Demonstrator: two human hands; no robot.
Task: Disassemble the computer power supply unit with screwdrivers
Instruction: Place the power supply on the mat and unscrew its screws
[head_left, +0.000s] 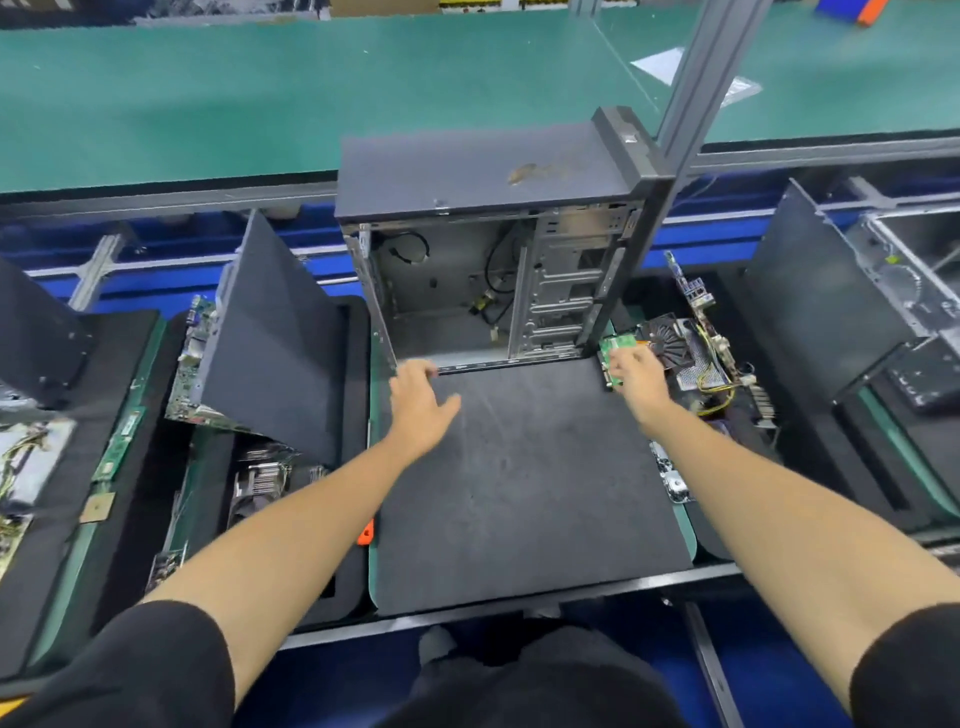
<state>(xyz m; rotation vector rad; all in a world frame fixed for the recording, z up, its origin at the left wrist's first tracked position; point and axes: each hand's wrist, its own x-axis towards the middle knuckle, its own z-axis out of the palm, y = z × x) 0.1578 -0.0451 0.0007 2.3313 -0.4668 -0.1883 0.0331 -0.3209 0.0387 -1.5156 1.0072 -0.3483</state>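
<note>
No power supply unit shows inside the gutted case (483, 291) standing at the mat's far edge, so with your left hand (418, 400) open near its sharp lower rim and your right hand (636, 371) pinching a green board (618, 345), you risk a cut or a dropped board.

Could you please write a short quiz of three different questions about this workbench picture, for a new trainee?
1. True or false: the computer case stands with its open side toward the person.
2. Multiple choice: what does the right hand hold? A) a screwdriver B) a small green circuit board C) a cable
3. Short answer: where is the left hand?

Key:
1. True; loose cables and a metal drive cage show inside.
2. B; the fingers pinch it beside the case, above a fan card.
3. Open, at the case's lower front edge, above the dark mat.
</note>
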